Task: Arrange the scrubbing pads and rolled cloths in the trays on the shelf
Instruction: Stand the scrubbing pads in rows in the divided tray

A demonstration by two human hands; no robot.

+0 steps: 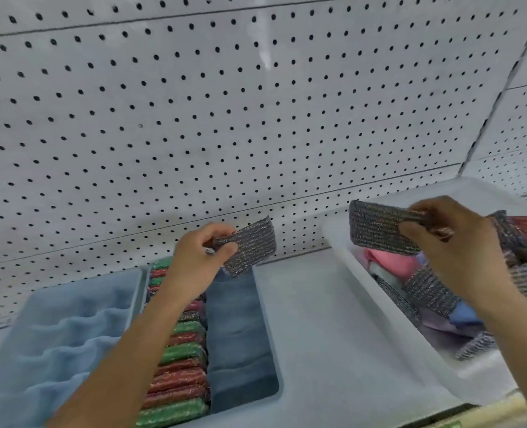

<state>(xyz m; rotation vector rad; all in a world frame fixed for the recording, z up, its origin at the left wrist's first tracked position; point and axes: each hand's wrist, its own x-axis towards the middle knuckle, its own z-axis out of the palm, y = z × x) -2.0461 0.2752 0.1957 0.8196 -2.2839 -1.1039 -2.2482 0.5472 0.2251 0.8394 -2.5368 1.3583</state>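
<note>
above blue tray (265, 319), left hand (194, 264) pinches grey pad (249, 248); right hand (453, 245) pinches second pad (376, 227) over white bin (379, 307).

Two bare forearms enter from the lower edge, one on each side of the white shelf (305, 319) surface. The left forearm (126, 359) is uncovered along its whole visible length, with no sleeve, cuff, watch or band; it ends in the left hand (197, 261), which wears no glove and no ring that can be made out. The right forearm (515, 341), on the opposite side of the shelf, is likewise uncovered up to the frame edge. The right hand (453, 242) is ungloved, and no jewellery shows on it. Fingernails are too blurred to describe.
</note>
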